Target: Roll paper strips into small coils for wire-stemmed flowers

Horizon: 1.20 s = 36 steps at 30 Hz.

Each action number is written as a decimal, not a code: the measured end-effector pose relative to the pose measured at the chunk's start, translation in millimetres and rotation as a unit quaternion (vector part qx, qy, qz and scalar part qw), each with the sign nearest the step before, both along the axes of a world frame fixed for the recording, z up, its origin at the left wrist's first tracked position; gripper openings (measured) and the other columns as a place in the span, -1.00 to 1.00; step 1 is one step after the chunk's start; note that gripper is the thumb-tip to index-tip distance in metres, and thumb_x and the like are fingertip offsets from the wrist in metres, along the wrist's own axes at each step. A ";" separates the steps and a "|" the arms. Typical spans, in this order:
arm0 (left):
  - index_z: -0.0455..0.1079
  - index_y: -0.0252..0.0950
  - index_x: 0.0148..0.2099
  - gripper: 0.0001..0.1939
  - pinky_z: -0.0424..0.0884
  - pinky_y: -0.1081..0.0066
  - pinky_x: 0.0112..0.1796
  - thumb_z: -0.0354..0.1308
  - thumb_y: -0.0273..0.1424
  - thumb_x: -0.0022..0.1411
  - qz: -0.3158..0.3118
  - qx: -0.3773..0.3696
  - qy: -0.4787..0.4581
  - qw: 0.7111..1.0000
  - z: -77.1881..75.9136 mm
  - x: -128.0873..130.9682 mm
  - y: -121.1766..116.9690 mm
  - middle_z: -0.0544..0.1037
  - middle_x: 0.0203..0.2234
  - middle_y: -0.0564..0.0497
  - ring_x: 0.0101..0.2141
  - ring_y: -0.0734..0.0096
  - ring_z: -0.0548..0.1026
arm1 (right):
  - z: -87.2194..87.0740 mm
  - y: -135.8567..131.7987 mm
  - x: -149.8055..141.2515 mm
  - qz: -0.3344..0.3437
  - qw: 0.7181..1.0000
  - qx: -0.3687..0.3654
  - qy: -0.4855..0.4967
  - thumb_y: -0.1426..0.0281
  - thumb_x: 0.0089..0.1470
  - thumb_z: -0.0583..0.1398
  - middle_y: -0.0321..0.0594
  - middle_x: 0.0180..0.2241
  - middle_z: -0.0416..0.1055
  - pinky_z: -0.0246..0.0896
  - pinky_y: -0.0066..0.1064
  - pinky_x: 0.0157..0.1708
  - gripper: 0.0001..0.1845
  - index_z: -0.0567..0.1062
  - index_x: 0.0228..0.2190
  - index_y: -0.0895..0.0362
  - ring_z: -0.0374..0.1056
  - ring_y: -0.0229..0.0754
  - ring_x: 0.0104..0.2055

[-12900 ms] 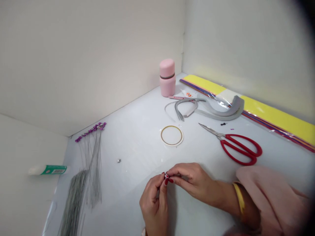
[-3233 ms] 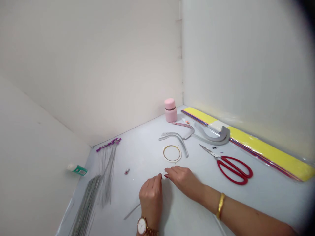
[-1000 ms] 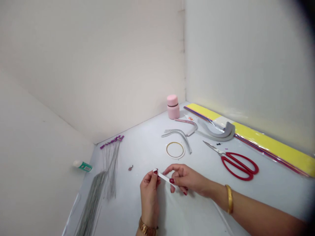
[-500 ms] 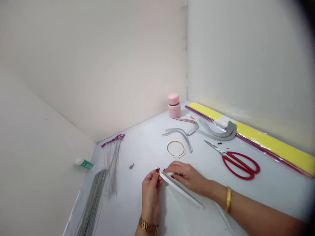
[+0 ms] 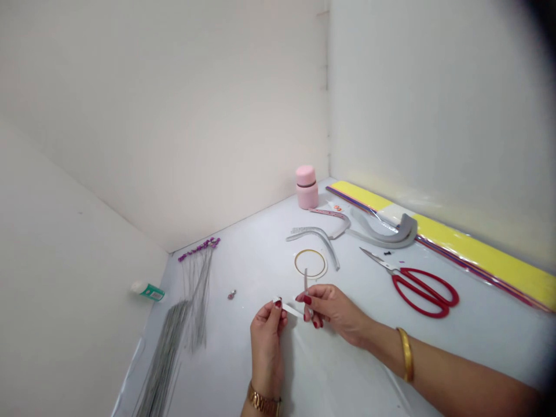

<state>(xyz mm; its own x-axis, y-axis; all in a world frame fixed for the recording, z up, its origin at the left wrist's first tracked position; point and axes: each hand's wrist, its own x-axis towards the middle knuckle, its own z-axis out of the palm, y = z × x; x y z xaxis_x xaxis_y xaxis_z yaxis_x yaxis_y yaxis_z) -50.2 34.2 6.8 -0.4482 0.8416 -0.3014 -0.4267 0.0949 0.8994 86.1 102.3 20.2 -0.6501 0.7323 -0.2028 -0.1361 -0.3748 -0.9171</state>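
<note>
A narrow white strip (image 5: pixel 292 310), perhaps paper or tape, runs between my two hands just above the table. My left hand (image 5: pixel 268 333) pinches one end between thumb and fingers. Further along it, the fingers of my right hand (image 5: pixel 334 310) are closed on the strip, and its loose end stands up above them. Beyond my right hand lies a thin roll of tape (image 5: pixel 299 273) with a gold inner ring. Left of my hands is a small metallic piece (image 5: pixel 231 294) that I cannot make out.
Red-handled scissors (image 5: pixel 428 292) lie at right, near a long yellow package (image 5: pixel 478 243). Curved grey strips (image 5: pixel 382 237) and a pink jar (image 5: pixel 307 196) stand behind. At left are a wire bundle (image 5: pixel 163 353), purple-tipped wires (image 5: pixel 200 249) and a green-and-white tube (image 5: pixel 150 291).
My right hand has taken hold of the strip and bent its far end upward; before, that end stretched down to the right. My left hand stays almost in place.
</note>
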 end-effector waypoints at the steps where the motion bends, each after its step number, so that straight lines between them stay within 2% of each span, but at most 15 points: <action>1: 0.39 -0.37 -0.50 -0.83 0.23 0.57 -0.49 0.20 -0.35 0.00 -0.002 0.001 0.007 1.000 -0.4 0.4 -0.1 0.38 -0.66 0.11 -0.59 0.60 0.31 | -1.1 -2.1 -0.9 0.011 1.000 0.000 -0.005 0.14 -0.08 0.18 -0.30 -0.63 0.35 -0.04 -0.56 -0.67 -0.64 0.45 -0.44 0.22 0.13 -0.42 -0.69; 7: 0.33 -0.34 -0.50 -0.83 0.21 0.54 -0.51 0.16 -0.34 0.03 -0.008 0.003 0.047 0.999 -3.0 3.5 -0.2 0.35 -0.67 0.12 -0.60 0.56 0.29 | 0.9 -13.8 -2.8 0.074 0.996 0.022 -0.054 0.23 -0.07 0.18 -0.48 -0.78 0.06 -0.22 -0.61 -0.72 -0.72 0.40 -0.58 0.21 -0.07 -0.46 -0.73; 10: 0.32 -0.34 -0.47 -0.83 0.20 0.54 -0.53 0.13 -0.34 0.06 -0.007 0.000 0.069 0.998 -3.8 4.2 -0.2 0.33 -0.66 0.12 -0.61 0.57 0.28 | 1.4 -15.4 -2.8 0.100 0.992 0.009 -0.071 0.27 -0.03 0.14 -0.49 -0.82 0.03 -0.28 -0.60 -0.75 -0.72 0.39 -0.60 0.21 -0.13 -0.46 -0.75; 13: 0.33 -0.35 -0.45 -0.83 0.23 0.53 -0.51 0.12 -0.33 0.06 -0.007 -0.003 0.094 0.996 -3.9 4.2 -0.4 0.34 -0.65 0.12 -0.60 0.56 0.30 | -2.0 -14.5 -3.8 0.097 0.993 -0.002 -0.065 0.28 -0.02 0.13 -0.49 -0.83 0.03 -0.30 -0.59 -0.75 -0.74 0.38 -0.59 0.22 -0.12 -0.46 -0.75; 18: 0.38 -0.37 -0.40 -0.83 0.28 0.49 -0.43 0.12 -0.34 0.06 -0.034 -0.003 0.137 0.990 0.2 7.8 -1.2 0.42 -0.59 0.05 -0.53 0.49 0.35 | -7.3 -12.7 -6.2 0.070 0.996 -0.006 -0.053 0.25 -0.04 0.14 -0.51 -0.81 0.01 -0.29 -0.59 -0.75 -0.73 0.36 -0.56 0.21 -0.12 -0.47 -0.75; 24: 0.44 -0.37 -0.36 -0.82 0.28 0.47 -0.39 0.11 -0.35 0.07 -0.077 -0.006 0.195 0.978 4.3 14.2 -4.3 0.49 -0.52 -0.01 -0.45 0.42 0.38 | -9.0 -8.7 -7.7 -0.011 0.999 0.004 -0.050 0.32 -0.15 0.23 -0.51 -0.69 0.16 -0.20 -0.62 -0.75 -0.76 0.27 -0.49 0.16 -0.02 -0.50 -0.73; 29: 0.43 -0.36 -0.35 -0.79 0.30 0.42 -0.38 0.07 -0.33 0.09 -0.107 -0.007 0.230 0.967 6.0 16.8 -3.9 0.52 -0.51 -0.04 -0.45 0.36 0.40 | -7.0 -6.7 -6.3 -0.006 0.999 -0.007 -0.042 0.33 -0.22 0.27 -0.52 -0.67 0.18 -0.18 -0.61 -0.77 -0.66 0.31 -0.35 0.14 0.04 -0.47 -0.74; 32: 0.44 -0.35 -0.37 -0.79 0.29 0.42 -0.38 0.05 -0.33 0.10 -0.115 -0.010 0.249 0.962 8.0 17.3 -4.3 0.52 -0.52 -0.02 -0.47 0.37 0.39 | -4.8 -7.4 -6.2 -0.015 0.999 -0.010 -0.044 0.26 -0.21 0.27 -0.50 -0.73 0.17 -0.21 -0.59 -0.78 -0.70 0.34 -0.44 0.18 0.01 -0.46 -0.76; 36: 0.44 -0.33 -0.37 -0.82 0.25 0.45 -0.36 0.07 -0.35 0.09 -0.130 -0.017 0.259 0.957 9.8 18.6 -6.1 0.50 -0.50 0.01 -0.44 0.39 0.36 | -2.7 -3.1 -5.2 -0.076 0.997 0.002 -0.035 0.23 -0.17 0.24 -0.46 -0.75 0.14 -0.19 -0.56 -0.72 -0.73 0.39 -0.55 0.20 -0.02 -0.45 -0.72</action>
<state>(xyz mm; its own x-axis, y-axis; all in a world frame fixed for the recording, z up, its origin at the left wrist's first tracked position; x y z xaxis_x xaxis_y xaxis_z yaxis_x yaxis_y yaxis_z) -31.6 28.1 16.6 -0.3215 0.9385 -0.1257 0.1172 0.1711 0.9783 81.0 99.2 17.5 -0.5163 0.8222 -0.2398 -0.1270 -0.3504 -0.9280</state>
